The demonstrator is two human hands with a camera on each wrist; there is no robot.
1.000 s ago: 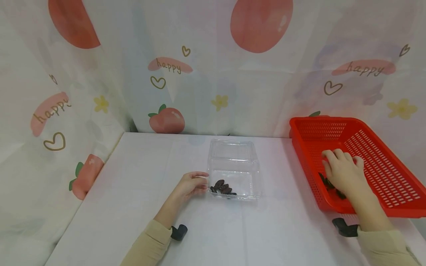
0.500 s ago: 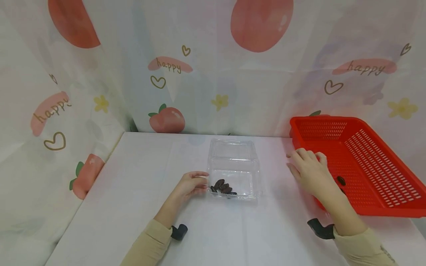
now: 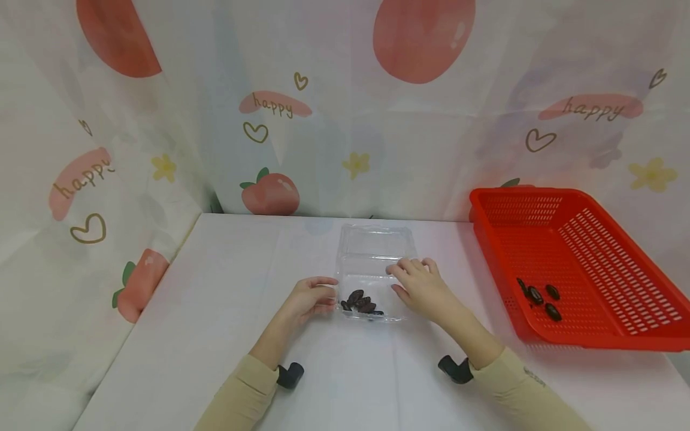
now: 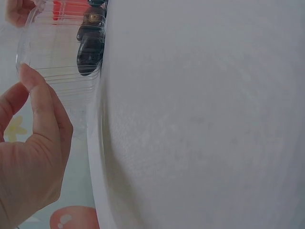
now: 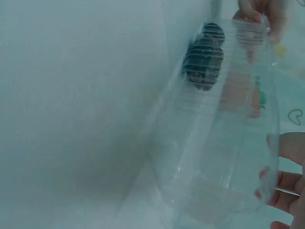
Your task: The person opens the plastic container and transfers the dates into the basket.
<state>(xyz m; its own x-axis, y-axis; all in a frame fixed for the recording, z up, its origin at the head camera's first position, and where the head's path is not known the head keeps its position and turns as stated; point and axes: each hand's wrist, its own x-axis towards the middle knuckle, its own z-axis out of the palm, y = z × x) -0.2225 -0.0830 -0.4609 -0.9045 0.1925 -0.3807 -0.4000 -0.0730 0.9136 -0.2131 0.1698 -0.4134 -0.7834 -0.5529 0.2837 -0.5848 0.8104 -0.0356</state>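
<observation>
A clear plastic clamshell box (image 3: 380,281) stands with its lid folded back. Several dark brown, oval, date-like pieces (image 3: 362,302) lie at its front left. My left hand (image 3: 308,302) pinches the box's left rim between thumb and fingers, as the left wrist view (image 4: 35,129) also shows. Over the right half of the box is my right hand (image 3: 426,291), its fingers bent and thumb set apart. In the right wrist view its fingertips (image 5: 286,183) appear beside the box wall. Whether anything is in those fingers is hidden.
A red perforated plastic basket (image 3: 598,329) stands at the right, with several more dark oval pieces (image 3: 552,311) in its near left corner. Behind the white table (image 3: 242,257) hangs a patterned cloth (image 3: 323,143). Black wrist mounts (image 3: 291,376) sit at both cuffs.
My right hand has come out of the red basket and moved left to above the clear box, uncovering the pieces in the basket. My left hand has stayed at the box's rim.
</observation>
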